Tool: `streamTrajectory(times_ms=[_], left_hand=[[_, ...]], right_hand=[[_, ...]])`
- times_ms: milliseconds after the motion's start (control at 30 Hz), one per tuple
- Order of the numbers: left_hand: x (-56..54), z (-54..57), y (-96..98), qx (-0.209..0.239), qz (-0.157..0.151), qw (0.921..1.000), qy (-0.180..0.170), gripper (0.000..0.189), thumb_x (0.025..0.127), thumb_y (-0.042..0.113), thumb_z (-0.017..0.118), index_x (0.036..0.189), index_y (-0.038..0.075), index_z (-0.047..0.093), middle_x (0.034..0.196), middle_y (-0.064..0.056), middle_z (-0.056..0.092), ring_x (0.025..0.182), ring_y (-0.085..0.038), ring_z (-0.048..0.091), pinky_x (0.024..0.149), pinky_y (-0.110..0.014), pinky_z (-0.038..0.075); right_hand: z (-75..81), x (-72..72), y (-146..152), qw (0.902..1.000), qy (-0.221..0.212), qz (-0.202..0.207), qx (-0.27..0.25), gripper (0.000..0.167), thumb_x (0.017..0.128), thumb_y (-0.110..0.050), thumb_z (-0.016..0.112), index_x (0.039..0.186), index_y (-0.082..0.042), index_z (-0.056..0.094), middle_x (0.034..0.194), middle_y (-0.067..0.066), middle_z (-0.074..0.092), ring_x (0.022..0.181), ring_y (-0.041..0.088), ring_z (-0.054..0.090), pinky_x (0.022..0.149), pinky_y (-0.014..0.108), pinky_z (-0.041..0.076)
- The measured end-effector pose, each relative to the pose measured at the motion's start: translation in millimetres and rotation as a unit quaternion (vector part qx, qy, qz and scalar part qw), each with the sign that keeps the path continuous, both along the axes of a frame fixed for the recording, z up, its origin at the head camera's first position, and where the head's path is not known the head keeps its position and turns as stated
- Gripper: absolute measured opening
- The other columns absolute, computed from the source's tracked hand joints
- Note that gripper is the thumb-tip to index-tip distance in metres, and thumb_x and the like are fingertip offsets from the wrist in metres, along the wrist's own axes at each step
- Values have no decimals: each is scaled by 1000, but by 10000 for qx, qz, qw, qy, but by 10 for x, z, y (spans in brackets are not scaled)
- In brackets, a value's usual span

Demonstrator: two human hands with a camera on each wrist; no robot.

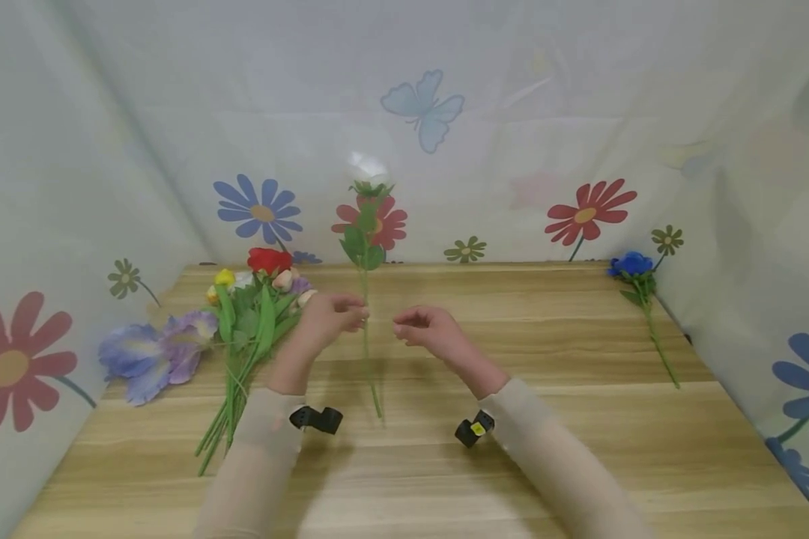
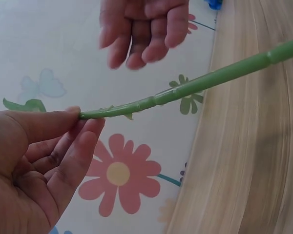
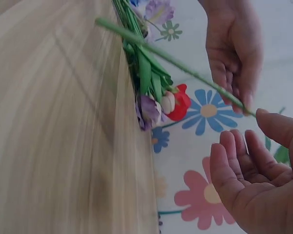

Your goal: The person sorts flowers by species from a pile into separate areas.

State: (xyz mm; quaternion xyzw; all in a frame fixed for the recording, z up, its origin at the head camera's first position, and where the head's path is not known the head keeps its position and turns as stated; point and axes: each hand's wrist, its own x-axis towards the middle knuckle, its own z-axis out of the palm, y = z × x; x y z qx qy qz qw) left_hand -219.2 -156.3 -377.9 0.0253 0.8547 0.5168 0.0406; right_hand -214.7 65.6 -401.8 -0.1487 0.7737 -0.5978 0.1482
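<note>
My left hand (image 1: pixel 330 318) pinches the green stem (image 2: pixel 185 87) of a white artificial flower (image 1: pixel 367 168) between thumb and fingertips, partway down its length. The flower stands nearly upright over the table, bloom at the top, leaves (image 1: pixel 362 251) below it and the bare stem end pointing down. To the right of the stem, my right hand (image 1: pixel 431 329) hovers with loosely bent fingers and nothing in them. In the right wrist view its thumb and fingers (image 3: pixel 237 161) are apart, close to the stem.
On the left of the wooden table (image 1: pixel 512 449) lies a bunch of artificial flowers (image 1: pixel 249 322), with a red bloom (image 1: pixel 270 260) and large purple petals (image 1: pixel 155 352). A blue flower (image 1: pixel 631 264) lies by the right edge. A printed curtain (image 1: pixel 485 150) hangs around the table.
</note>
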Motion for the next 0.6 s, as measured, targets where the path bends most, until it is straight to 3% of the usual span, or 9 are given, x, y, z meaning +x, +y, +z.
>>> streamTrajectory(times_ms=[233,400,600], left_hand=[[-20,-26,65,28,-101,9998,167,34,98,13,67,124,-8,68,116,-29,73,84,-21,77,82,-35,64],[-25,-34,101,60,-154,9996,218,34,98,14,66,125,-7,68,115,-28,74,91,-31,78,85,-40,64],[-41,-41,134,215,-114,9996,144,35,98,16,68,125,-5,69,116,-27,74,85,-22,77,87,-43,64]], right_hand=[[-65,36,-213,9990,-342,267,-78,37,101,-16,62,131,6,62,132,25,67,119,37,67,101,39,59],[-97,45,-276,9989,-336,217,-246,36,101,-14,62,129,9,63,129,26,68,114,32,70,102,43,59],[-131,35,-305,9984,-426,-4,-381,32,100,-10,61,125,10,63,127,27,67,106,25,71,99,41,60]])
